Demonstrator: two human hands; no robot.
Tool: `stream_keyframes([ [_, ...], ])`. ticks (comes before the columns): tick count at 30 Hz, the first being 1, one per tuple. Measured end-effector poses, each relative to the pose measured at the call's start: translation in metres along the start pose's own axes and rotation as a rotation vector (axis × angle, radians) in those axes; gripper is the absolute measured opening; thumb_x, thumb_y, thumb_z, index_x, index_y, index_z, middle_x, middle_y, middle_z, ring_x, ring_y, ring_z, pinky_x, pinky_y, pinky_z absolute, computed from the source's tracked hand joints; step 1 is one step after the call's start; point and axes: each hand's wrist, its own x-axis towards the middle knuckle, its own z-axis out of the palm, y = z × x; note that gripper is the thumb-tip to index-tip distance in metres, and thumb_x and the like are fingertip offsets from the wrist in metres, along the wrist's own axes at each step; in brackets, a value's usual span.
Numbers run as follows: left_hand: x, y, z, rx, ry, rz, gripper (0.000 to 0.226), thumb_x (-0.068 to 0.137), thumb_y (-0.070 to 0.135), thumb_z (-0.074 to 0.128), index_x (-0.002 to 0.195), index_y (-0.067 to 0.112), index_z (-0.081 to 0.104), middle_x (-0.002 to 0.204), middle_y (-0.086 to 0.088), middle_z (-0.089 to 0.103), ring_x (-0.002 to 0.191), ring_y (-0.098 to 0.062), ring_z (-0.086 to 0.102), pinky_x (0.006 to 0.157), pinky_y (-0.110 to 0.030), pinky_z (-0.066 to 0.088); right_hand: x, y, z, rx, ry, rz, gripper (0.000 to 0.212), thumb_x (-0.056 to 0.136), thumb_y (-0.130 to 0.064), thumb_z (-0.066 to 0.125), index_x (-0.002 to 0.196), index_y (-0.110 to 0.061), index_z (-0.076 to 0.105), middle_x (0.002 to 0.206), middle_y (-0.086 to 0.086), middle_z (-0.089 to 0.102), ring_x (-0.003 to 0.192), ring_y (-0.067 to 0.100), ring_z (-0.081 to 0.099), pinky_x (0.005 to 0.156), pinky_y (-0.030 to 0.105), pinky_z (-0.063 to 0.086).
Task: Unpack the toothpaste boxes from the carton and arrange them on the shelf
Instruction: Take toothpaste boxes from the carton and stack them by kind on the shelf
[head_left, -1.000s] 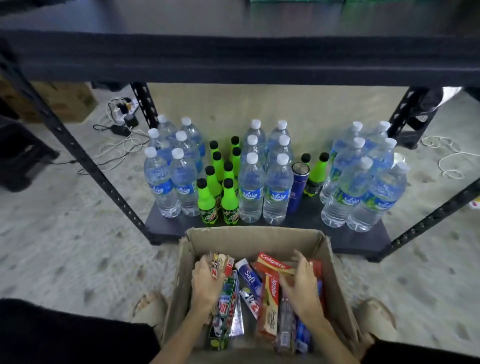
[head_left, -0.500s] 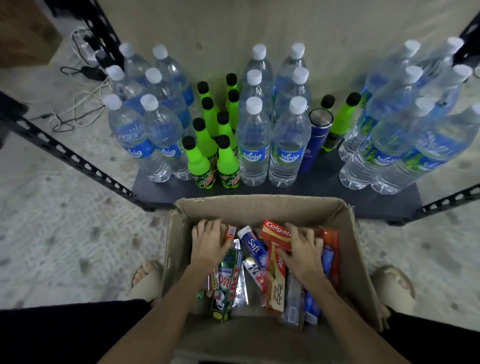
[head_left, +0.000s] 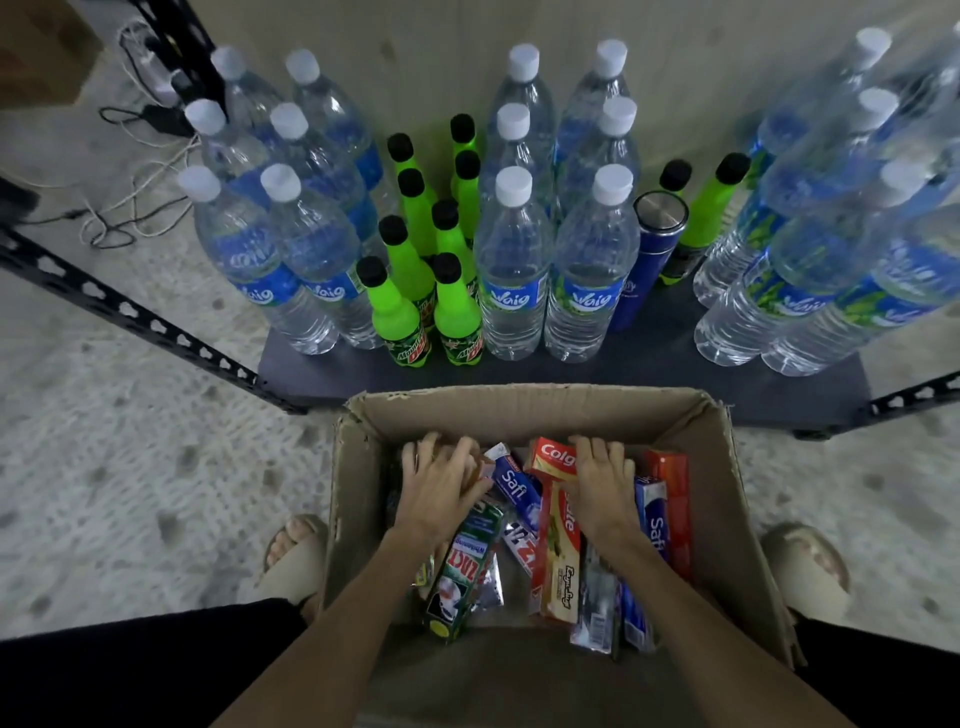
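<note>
An open brown carton (head_left: 519, 402) stands on the floor between my feet, in front of the rack's bottom shelf (head_left: 654, 364). Several toothpaste boxes lie packed inside it: a green Zact box (head_left: 460, 571), a blue Safi box (head_left: 514, 486), a red Colgate box (head_left: 558, 551) and a red box (head_left: 670, 499) at the right wall. My left hand (head_left: 441, 486) is in the carton, fingers curled over the far ends of the left bundle of boxes. My right hand (head_left: 602, 486) lies on the Colgate box, fingers bent over its far end.
The bottom shelf is crowded with several clear water bottles (head_left: 511, 275), green soda bottles (head_left: 457, 312) and a blue flask (head_left: 647, 260). A black perforated rack beam (head_left: 130, 317) runs at the left. Cables (head_left: 130, 202) lie on the floor behind it. My sandalled feet (head_left: 293, 556) flank the carton.
My view has tilted down and drawn closer to the carton, so the upper shelf is out of sight. Both hands have slid toward the carton's far end and settled onto the boxes.
</note>
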Motion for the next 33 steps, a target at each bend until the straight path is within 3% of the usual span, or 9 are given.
stream_keyframes([
  [6,-0.022,0.021,-0.009,-0.274,-0.039,0.009,0.027,0.098,0.056,0.049,0.113,0.039,0.035,0.116,0.012,0.068,0.121,-0.009,0.058,0.119,-0.037,0.016,-0.014,0.015,-0.013,0.037,0.082,-0.087,0.052,0.09,-0.036,0.069,0.139,-0.027,0.052,0.133,-0.006,0.055,0.117,0.016,0.043,0.099,0.035,0.035],
  [8,-0.033,0.02,-0.012,-0.382,-0.053,-0.018,0.029,0.099,0.056,0.048,0.118,0.04,0.033,0.117,0.013,0.068,0.114,-0.005,0.062,0.115,-0.039,0.035,-0.019,0.018,-0.022,0.057,0.13,-0.129,0.053,0.09,-0.044,0.066,0.139,-0.03,0.051,0.132,-0.009,0.056,0.116,0.014,0.043,0.097,0.034,0.035],
  [10,-0.043,0.018,-0.019,-0.44,-0.041,-0.032,0.031,0.099,0.053,0.05,0.122,0.038,0.036,0.12,0.012,0.065,0.106,-0.003,0.064,0.098,-0.031,0.052,-0.023,0.017,-0.033,0.077,0.159,-0.172,0.055,0.092,-0.051,0.061,0.142,-0.032,0.049,0.134,-0.01,0.055,0.117,0.013,0.042,0.097,0.034,0.034],
  [13,-0.051,0.019,-0.04,-0.468,0.012,0.01,0.038,0.099,0.055,0.049,0.128,0.034,0.038,0.126,0.011,0.058,0.11,-0.003,0.06,0.092,-0.024,0.049,-0.028,0.004,-0.054,0.11,0.21,-0.256,0.058,0.095,-0.053,0.056,0.147,-0.03,0.046,0.134,-0.009,0.053,0.118,0.014,0.041,0.097,0.033,0.032],
  [21,-0.066,0.043,-0.114,-0.613,0.241,0.112,0.046,0.097,0.045,0.061,0.136,0.032,0.041,0.124,0.019,0.059,0.117,0.005,0.056,0.103,-0.03,0.048,-0.053,-0.023,-0.111,0.11,0.331,-0.372,0.059,0.094,-0.049,0.059,0.148,-0.029,0.046,0.13,-0.003,0.054,0.112,0.019,0.042,0.088,0.031,0.031],
  [26,-0.079,0.058,-0.165,-0.642,0.366,0.156,0.067,0.093,0.046,0.066,0.15,0.037,0.032,0.15,0.023,0.041,0.137,0.008,0.038,0.115,-0.026,0.032,-0.072,-0.028,-0.154,0.102,0.429,-0.417,0.061,0.093,-0.052,0.058,0.149,-0.031,0.044,0.124,-0.006,0.056,0.108,0.017,0.041,0.087,0.032,0.033],
  [29,-0.089,0.071,-0.199,-0.651,0.404,0.222,0.072,0.094,0.04,0.067,0.154,0.041,0.028,0.143,0.029,0.041,0.126,0.017,0.043,0.103,-0.014,0.035,-0.081,-0.033,-0.187,0.094,0.498,-0.427,0.061,0.094,-0.056,0.052,0.15,-0.034,0.043,0.125,-0.01,0.054,0.111,0.014,0.039,0.088,0.03,0.03],
  [31,-0.095,0.078,-0.224,-0.664,0.424,0.278,0.068,0.095,0.033,0.067,0.153,0.044,0.031,0.131,0.025,0.047,0.116,0.004,0.053,0.089,-0.012,0.043,-0.087,-0.038,-0.214,0.102,0.555,-0.442,0.061,0.095,-0.059,0.046,0.151,-0.034,0.041,0.126,-0.011,0.053,0.112,0.014,0.038,0.089,0.031,0.029],
  [33,-0.099,0.083,-0.252,-0.659,0.47,0.344,0.057,0.096,0.028,0.065,0.147,0.042,0.043,0.122,0.021,0.048,0.113,-0.008,0.055,0.089,-0.018,0.044,-0.095,-0.043,-0.245,0.107,0.619,-0.464,0.062,0.095,-0.06,0.043,0.151,-0.034,0.041,0.127,-0.01,0.052,0.111,0.013,0.037,0.088,0.03,0.029],
])
